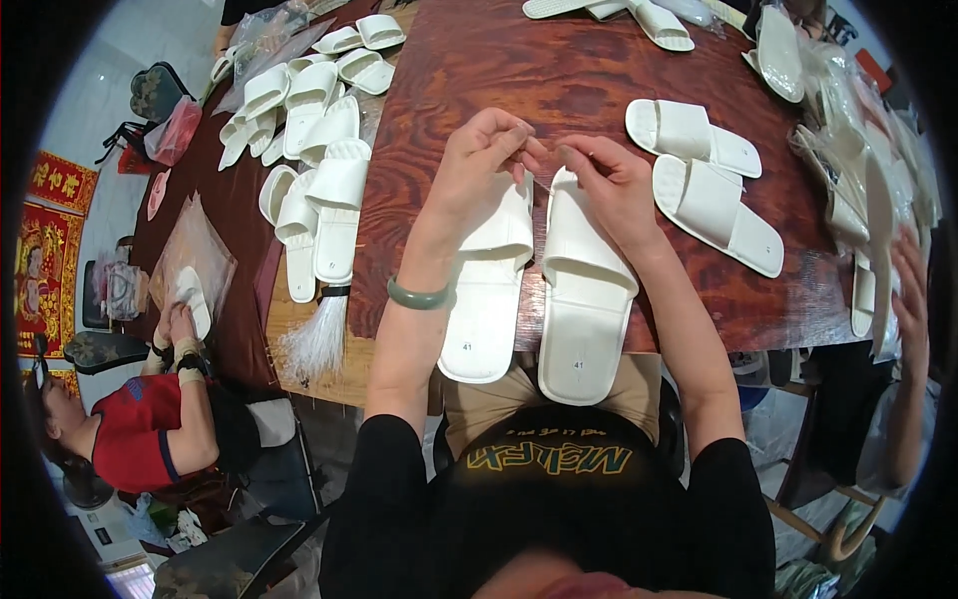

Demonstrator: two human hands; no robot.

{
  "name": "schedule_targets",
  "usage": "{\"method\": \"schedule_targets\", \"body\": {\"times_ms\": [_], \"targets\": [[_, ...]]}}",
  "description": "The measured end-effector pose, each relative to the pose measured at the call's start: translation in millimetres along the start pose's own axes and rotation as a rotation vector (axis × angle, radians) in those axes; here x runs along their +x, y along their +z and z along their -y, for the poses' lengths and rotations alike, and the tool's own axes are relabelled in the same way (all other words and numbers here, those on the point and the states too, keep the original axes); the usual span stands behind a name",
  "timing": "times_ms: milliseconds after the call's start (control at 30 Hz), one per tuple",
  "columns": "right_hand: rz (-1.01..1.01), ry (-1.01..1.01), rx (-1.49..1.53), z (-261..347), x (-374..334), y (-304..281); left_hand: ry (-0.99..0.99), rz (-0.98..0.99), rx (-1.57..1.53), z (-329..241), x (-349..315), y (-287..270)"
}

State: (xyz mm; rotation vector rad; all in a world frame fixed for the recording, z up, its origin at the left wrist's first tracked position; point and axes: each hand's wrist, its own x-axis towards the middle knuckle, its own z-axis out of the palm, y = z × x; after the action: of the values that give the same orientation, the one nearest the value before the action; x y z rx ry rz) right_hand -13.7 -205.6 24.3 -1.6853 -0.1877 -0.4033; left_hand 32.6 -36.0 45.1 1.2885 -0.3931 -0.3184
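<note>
The person's left hand (489, 160) and right hand (611, 188) hover close together but apart, fingers curled inward and thumbs drawn toward the fingertips; from here I can't tell whether either pinches a fine strand. A smooth green bangle (417, 295) circles the left wrist. Just below the hands lie two white open-toed slippers with broad straps, the left slipper (482, 321) and the right slipper (585, 344), side by side, their heel ends jutting past the near edge of a reddish-brown wood-grain table (449, 60). Right of the hands rests another white slipper pair (720, 215). Off to their left is a heap of white slippers (334, 130), with a bundle of thin whitish strands (317, 339) hanging nearer the person. Farther left, a co-worker in a red shirt (140, 434) handles a white slipper (192, 299).
</note>
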Motion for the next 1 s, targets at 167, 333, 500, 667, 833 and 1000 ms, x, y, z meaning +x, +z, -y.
{"method": "schedule_targets", "body": {"times_ms": [167,333,500,667,833,1000], "targets": [[0.113,-0.085,0.048,-3.9,-2.8,0.1,-0.005,0.064,0.002,1.2,-1.3,-0.4],[0.09,0.066,0.124,-1.5,-2.1,-3.2,0.007,0.073,0.107,0.7,-3.3,-1.8],[0.083,-0.048,0.056,-0.4,-3.2,-2.2,0.016,0.071,0.071,0.5,-5.4,0.7],[0.065,0.05,0.103,-0.9,-3.7,-2.5,-0.011,0.052,0.021,-0.1,-4.5,1.5],[0.083,-0.013,0.007,-4.1,-4.7,-4.9,-0.033,0.059,0.041,0.1,-4.3,0.7],[0.022,-0.163,-0.073,-6.1,-3.7,0.4,-0.058,0.071,0.05,1.2,-3.0,-1.2]]}}
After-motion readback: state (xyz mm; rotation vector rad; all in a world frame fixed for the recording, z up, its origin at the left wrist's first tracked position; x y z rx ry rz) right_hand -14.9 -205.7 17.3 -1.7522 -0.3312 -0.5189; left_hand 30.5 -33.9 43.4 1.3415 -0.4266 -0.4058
